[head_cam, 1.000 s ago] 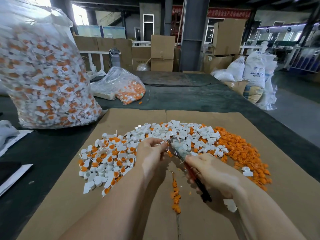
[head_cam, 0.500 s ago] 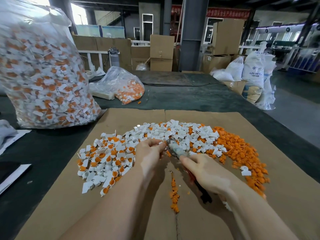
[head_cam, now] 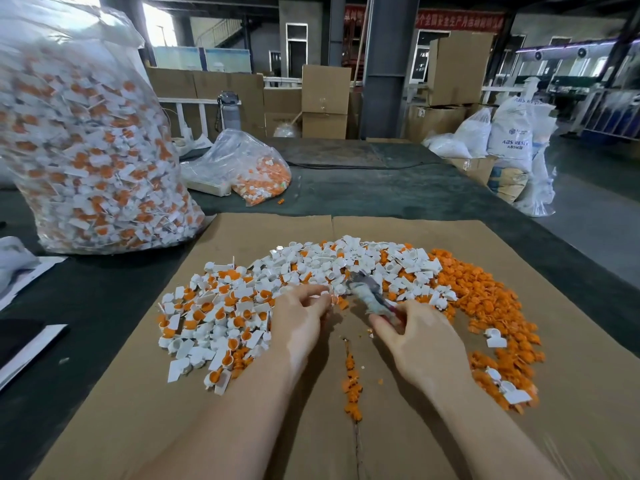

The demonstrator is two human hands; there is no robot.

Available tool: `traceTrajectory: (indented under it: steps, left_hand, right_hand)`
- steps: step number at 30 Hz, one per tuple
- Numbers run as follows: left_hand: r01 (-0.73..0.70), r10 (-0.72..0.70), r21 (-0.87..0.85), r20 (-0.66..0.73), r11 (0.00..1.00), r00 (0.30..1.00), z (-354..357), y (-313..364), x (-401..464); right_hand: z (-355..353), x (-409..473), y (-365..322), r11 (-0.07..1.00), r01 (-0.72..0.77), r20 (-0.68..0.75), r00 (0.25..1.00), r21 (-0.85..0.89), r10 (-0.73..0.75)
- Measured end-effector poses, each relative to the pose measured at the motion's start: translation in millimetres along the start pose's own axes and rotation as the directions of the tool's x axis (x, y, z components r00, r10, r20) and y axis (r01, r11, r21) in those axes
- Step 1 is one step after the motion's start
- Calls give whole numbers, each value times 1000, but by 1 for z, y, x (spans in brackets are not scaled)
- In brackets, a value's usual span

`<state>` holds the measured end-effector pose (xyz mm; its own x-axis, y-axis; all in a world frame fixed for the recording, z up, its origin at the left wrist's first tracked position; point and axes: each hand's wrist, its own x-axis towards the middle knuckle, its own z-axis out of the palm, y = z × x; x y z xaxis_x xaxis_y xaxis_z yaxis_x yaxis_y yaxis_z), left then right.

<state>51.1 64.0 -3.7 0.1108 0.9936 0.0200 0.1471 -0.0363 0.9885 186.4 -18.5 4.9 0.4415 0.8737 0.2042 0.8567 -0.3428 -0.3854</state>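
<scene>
A heap of white plastic caps with orange inserts (head_cam: 242, 306) lies on a brown cardboard sheet (head_cam: 571, 306). To its right spreads a pile of loose orange inserts (head_cam: 485, 299). My left hand (head_cam: 298, 323) pinches a small white cap at its fingertips, at the heap's near edge. My right hand (head_cam: 419, 341) grips a pair of pliers (head_cam: 367, 292) wrapped in grey tape, jaws pointing at the cap. A short line of orange inserts (head_cam: 351, 386) lies along the cardboard's fold between my forearms.
A large clear bag full of white and orange caps (head_cam: 86, 150) stands at the far left. A smaller clear bag (head_cam: 256, 171) lies behind the cardboard on the dark green table (head_cam: 398, 192). White sacks (head_cam: 512, 143) and cardboard boxes (head_cam: 323, 98) stand further back.
My right hand has slid forward along the pliers, so their dark handles no longer stick out behind it. The left hand stays by the heap with its cap.
</scene>
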Motion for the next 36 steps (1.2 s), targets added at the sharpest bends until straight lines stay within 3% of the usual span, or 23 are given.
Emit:
traceTrajectory:
  steps: [3,10,12,14,16,18,24,29,36]
  left_hand:
    - [-108,99,181,59,978,993,0,-6,-3]
    - [-183,149,277,140,943,979,-2,-14,-3]
    - [-197,160,292,146,936,976,-3,-15,-3]
    - [-195,157,271,155,943,975,-4,-14,-3]
    - [-202,161,252,175,946,971,-4,-14,-4]
    - [-224,176,259,197,940,965,-5,-13,-5]
    - [-267,196,216,302,939,933,-9,-15,-9]
    - [-336,236,296,326,894,915,-7,-14,-11]
    - [-429,304,375,349,822,887,-4,-12,-16]
  right_hand:
    - [8,5,7,969,4,-99,995,-248,-29]
    - [18,4,8,893,-18,-142,989,-450,-51]
    - [19,3,3,928,66,-230,960,-366,-159]
    - [23,3,-3,943,259,-319,893,-208,-316]
    - [26,0,-11,895,443,-322,840,-55,-436]
    - [28,-2,-15,846,533,-321,805,24,-499]
    - [31,-5,-14,851,507,-345,829,135,-440]
    - [31,-5,-11,868,459,-312,866,188,-390]
    - [30,-6,-13,859,480,-315,855,177,-413]
